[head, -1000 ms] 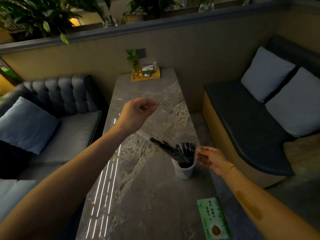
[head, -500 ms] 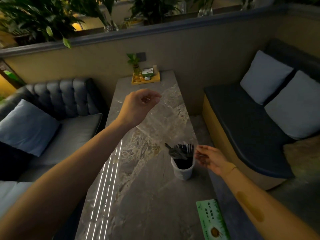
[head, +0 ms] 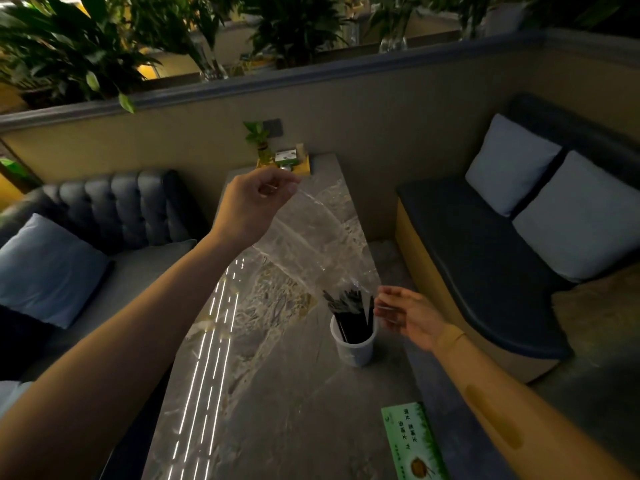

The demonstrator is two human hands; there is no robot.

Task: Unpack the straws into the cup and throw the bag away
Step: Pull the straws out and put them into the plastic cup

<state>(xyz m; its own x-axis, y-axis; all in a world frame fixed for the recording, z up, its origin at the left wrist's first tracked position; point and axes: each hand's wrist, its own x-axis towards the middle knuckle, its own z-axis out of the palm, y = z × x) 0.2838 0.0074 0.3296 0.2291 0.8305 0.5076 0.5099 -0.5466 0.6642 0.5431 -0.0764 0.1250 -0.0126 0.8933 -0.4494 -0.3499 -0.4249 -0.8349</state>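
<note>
A white cup (head: 353, 344) stands on the grey marble table (head: 277, 410) with several black straws (head: 348, 306) upright in it. My left hand (head: 254, 202) is raised above the table and pinches the top of a clear plastic bag (head: 311, 244). The bag hangs slanted down to the straw tops, and its open mouth reaches them. My right hand (head: 407, 315) hovers just right of the cup with its fingers spread beside the bag's lower end; whether they touch the bag is unclear.
A green printed packet (head: 414, 445) lies at the table's near right edge. A yellow tray (head: 299, 166) with a small plant sits at the far end by the wall. Sofas with cushions flank the table on both sides.
My left hand has lifted the bag higher. The straws, fanned out to the left a second ago, now stand upright in the cup. My right hand stays beside the cup.
</note>
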